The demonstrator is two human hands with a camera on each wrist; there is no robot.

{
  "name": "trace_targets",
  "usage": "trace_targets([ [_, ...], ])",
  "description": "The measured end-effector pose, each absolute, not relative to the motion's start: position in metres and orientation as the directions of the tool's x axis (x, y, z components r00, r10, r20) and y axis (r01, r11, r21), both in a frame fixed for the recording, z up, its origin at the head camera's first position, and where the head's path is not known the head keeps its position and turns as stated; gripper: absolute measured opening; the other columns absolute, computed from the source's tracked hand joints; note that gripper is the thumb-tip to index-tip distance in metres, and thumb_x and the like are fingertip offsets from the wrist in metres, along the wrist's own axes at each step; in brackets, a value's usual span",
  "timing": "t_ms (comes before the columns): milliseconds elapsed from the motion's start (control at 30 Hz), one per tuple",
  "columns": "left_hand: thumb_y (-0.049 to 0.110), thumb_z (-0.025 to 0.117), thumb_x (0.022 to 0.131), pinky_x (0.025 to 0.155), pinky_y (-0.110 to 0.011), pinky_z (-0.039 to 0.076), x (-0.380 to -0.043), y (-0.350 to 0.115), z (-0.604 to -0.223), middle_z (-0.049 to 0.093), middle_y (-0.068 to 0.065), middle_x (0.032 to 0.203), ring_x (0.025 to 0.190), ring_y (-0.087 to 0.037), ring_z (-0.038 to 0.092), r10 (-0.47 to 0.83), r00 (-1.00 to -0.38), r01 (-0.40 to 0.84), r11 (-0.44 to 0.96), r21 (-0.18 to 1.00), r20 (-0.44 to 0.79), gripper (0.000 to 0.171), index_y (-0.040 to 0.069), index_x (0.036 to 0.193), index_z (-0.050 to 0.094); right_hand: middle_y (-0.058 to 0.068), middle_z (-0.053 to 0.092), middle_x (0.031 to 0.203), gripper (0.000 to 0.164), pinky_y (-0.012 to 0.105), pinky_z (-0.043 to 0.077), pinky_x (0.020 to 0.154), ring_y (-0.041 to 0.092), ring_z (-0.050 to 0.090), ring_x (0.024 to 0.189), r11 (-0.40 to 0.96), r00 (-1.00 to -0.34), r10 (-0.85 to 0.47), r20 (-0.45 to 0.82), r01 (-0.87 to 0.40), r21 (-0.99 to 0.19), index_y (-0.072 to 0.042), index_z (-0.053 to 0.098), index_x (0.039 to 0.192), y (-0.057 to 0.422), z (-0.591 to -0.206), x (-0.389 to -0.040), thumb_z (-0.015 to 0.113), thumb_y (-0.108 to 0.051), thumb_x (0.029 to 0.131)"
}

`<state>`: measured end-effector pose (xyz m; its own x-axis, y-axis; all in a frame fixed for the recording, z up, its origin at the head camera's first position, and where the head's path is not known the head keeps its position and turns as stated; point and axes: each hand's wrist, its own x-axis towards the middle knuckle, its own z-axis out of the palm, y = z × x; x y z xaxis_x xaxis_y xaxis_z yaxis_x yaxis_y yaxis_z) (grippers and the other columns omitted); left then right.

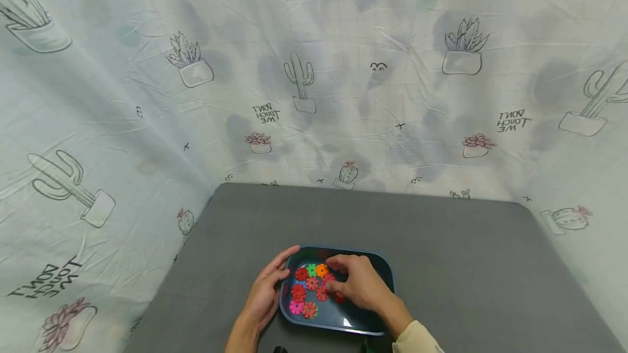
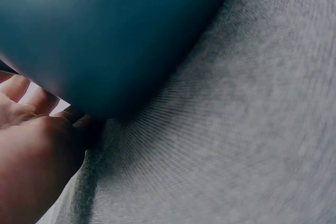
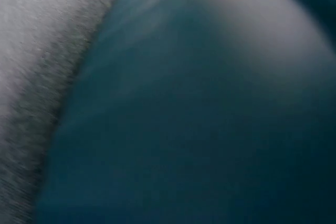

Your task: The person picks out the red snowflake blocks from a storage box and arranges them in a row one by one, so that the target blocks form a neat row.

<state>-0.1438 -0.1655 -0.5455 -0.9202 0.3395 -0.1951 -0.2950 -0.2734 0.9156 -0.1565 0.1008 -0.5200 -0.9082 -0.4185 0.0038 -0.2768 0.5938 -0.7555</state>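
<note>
A dark blue tray (image 1: pixel 350 320) holds several small flower-shaped plastic pieces with notched edges, mostly red, plus a green piece (image 1: pixel 311 269), an orange piece (image 1: pixel 321 270) and a pink piece (image 1: pixel 296 306). My left hand (image 1: pixel 262 296) holds the tray's left side, thumb at the rim. In the left wrist view its fingers (image 2: pixel 42 98) lie by the tray's outer wall (image 2: pixel 121 40). Over the pieces, inside the tray, reaches my right hand (image 1: pixel 360 282) with bent fingers; thumb and forefinger are apart beside red pieces. Whether it grips one is hidden. Only the blurred tray (image 3: pixel 147 119) fills most of the right wrist view.
The tray stands on a grey cloth-covered table (image 1: pixel 441 255) near its front edge. Pale curtains (image 1: pixel 343 86) printed with cacti hang behind and at both sides. A small black object (image 1: pixel 280 350) shows at the bottom edge.
</note>
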Motion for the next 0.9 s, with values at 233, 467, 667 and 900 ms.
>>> trace_targets([
  [233, 0.004, 0.036, 0.112, 0.12, -0.03, 0.045, -0.143, -0.166, -0.546, 0.03, -0.007, 0.18, 0.165, -0.029, 0.029, 0.343, -0.919, -0.291, -0.269, 0.918, -0.191, 0.058, 0.012, 0.169, 0.044, 0.009, 0.081, 0.124, 0.04, 0.052, 0.062, 0.097, 0.028, 0.077, 0.113, 0.576, -0.892, -0.452, -0.005, -0.287, -0.766, -0.007, 0.078, 0.129, 0.1, -0.519, -0.16, 0.089, -0.02, 0.092],
  [467, 0.005, 0.037, 0.111, 0.13, -0.04, 0.033, -0.145, -0.167, -0.545, 0.027, -0.004, 0.181, 0.168, -0.026, 0.022, 0.326, -0.923, -0.29, -0.245, 0.925, -0.203, 0.058, 0.014, 0.168, 0.046, 0.005, 0.082, 0.12, 0.033, 0.047, 0.063, 0.094, 0.023, 0.078, 0.108, 0.562, -0.889, -0.458, 0.028, -0.314, -0.766, -0.01, 0.08, 0.125, 0.098, -0.528, -0.164, 0.087, -0.017, 0.093],
  [667, 0.006, 0.039, 0.111, 0.125, -0.034, 0.039, -0.143, -0.167, -0.546, 0.03, -0.006, 0.18, 0.166, -0.028, 0.026, 0.325, -0.924, -0.29, -0.246, 0.925, -0.204, 0.058, 0.014, 0.167, 0.046, 0.001, 0.083, 0.116, 0.032, 0.04, 0.064, 0.09, 0.015, 0.077, 0.102, 0.575, -0.875, -0.482, 0.052, -0.36, -0.735, -0.012, 0.081, 0.122, 0.094, -0.533, -0.164, 0.089, -0.016, 0.091],
  [900, 0.007, 0.041, 0.11, 0.121, -0.029, 0.041, -0.144, -0.165, -0.545, 0.029, -0.005, 0.181, 0.166, -0.028, 0.026, 0.325, -0.925, -0.281, -0.245, 0.928, -0.194, 0.058, 0.014, 0.167, 0.047, 0.001, 0.083, 0.114, 0.03, 0.04, 0.064, 0.089, 0.017, 0.077, 0.102, 0.621, -0.878, -0.476, 0.056, -0.381, -0.685, -0.013, 0.081, 0.12, 0.093, -0.53, -0.162, 0.088, -0.015, 0.091],
])
